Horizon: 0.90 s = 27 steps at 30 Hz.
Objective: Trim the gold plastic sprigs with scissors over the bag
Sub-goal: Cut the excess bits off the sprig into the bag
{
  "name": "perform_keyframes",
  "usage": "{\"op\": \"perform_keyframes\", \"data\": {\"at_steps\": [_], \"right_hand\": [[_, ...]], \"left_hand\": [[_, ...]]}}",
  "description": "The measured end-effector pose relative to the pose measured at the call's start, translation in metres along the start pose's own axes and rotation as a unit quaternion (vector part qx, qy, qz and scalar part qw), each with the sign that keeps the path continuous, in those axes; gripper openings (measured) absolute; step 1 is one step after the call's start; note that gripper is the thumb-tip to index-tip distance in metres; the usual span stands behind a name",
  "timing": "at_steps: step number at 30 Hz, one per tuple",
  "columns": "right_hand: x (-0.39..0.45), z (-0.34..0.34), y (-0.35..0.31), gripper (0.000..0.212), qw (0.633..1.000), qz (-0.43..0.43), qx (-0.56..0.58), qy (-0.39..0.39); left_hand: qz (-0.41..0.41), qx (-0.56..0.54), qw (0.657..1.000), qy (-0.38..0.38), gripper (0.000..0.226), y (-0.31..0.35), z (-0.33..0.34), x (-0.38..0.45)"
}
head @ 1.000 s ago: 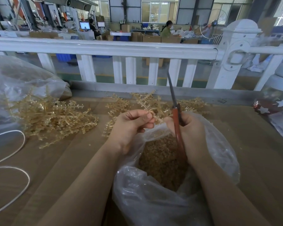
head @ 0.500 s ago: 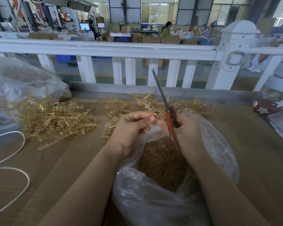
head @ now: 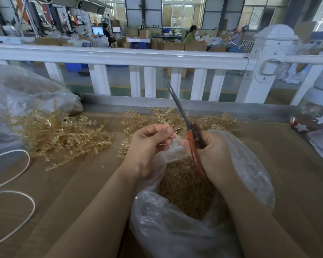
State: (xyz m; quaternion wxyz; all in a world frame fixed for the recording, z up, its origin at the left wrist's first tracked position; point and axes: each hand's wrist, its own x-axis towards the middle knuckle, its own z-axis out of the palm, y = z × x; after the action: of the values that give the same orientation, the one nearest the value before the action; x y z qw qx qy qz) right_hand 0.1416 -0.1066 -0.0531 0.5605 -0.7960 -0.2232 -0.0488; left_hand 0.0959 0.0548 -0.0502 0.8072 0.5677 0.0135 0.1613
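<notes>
**Sprig pinched over the bag, scissors raised**

The left hand (head: 147, 144) is pinching a thin gold sprig (head: 176, 135) between thumb and forefinger, tight narrow grip, stem poking out toward the right hand (head: 211, 151). The right hand is wrapping round the red handles of the scissors (head: 189, 133), fingers curled close; blades are pointing up and away from the grip, tips parted just slightly. Blades are sitting above and beyond the pinched sprig, not on it. Directly under both grips the clear plastic bag (head: 250, 175) is gaping open, gold trimmed bits (head: 183, 185) piling inside. Just past the left hand's grip, loose sprigs (head: 164, 116) are lying on the brown table (head: 67, 183). Farther out to the left of that grip, a bigger heap of sprigs (head: 60, 135) is spilling from another clear bag (head: 22, 94). White cord (head: 17, 175) is looping near the left forearm. A white railing (head: 119, 56) is running behind the scissors' tips.
</notes>
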Motion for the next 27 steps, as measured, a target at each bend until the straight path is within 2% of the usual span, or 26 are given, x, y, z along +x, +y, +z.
{"op": "perform_keyframes", "data": {"at_steps": [1,4,6,10,15,20,24,27], "right_hand": [[0.0005,-0.0006,0.0010,0.019,1.000,0.006,-0.025,0.014],[-0.0003,-0.0031,0.0029,0.065,0.993,-0.009,-0.117,0.029],[-0.0008,-0.0038,0.0040,0.077,0.980,-0.046,-0.190,0.030],[0.0001,-0.0030,0.0064,0.080,0.958,-0.083,-0.273,0.018],[-0.0004,-0.0030,0.0079,0.077,0.942,-0.103,-0.318,0.027],[-0.0004,-0.0039,0.0059,0.077,0.939,-0.110,-0.324,0.030],[-0.0021,-0.0040,0.0059,0.069,0.935,-0.120,-0.329,0.046],[-0.0033,-0.0039,0.0071,0.068,0.935,-0.128,-0.327,0.053]], "left_hand": [[0.005,-0.012,1.000,0.006,0.004,0.0003,-0.0001,-0.0003],[0.019,-0.026,0.999,0.029,0.011,0.0016,-0.0023,-0.0004],[0.032,-0.026,0.999,0.029,0.008,0.0040,-0.0036,-0.0004],[0.054,-0.030,0.998,0.001,0.004,0.0064,-0.0042,-0.0007],[0.058,-0.040,0.998,-0.004,0.011,0.0063,-0.0044,-0.0004],[0.052,-0.021,0.998,-0.007,0.030,0.0045,-0.0029,-0.0004],[0.046,-0.039,0.998,-0.022,0.011,0.0055,-0.0009,-0.0022],[0.039,-0.047,0.998,-0.023,0.011,0.0049,-0.0023,-0.0011]]}}
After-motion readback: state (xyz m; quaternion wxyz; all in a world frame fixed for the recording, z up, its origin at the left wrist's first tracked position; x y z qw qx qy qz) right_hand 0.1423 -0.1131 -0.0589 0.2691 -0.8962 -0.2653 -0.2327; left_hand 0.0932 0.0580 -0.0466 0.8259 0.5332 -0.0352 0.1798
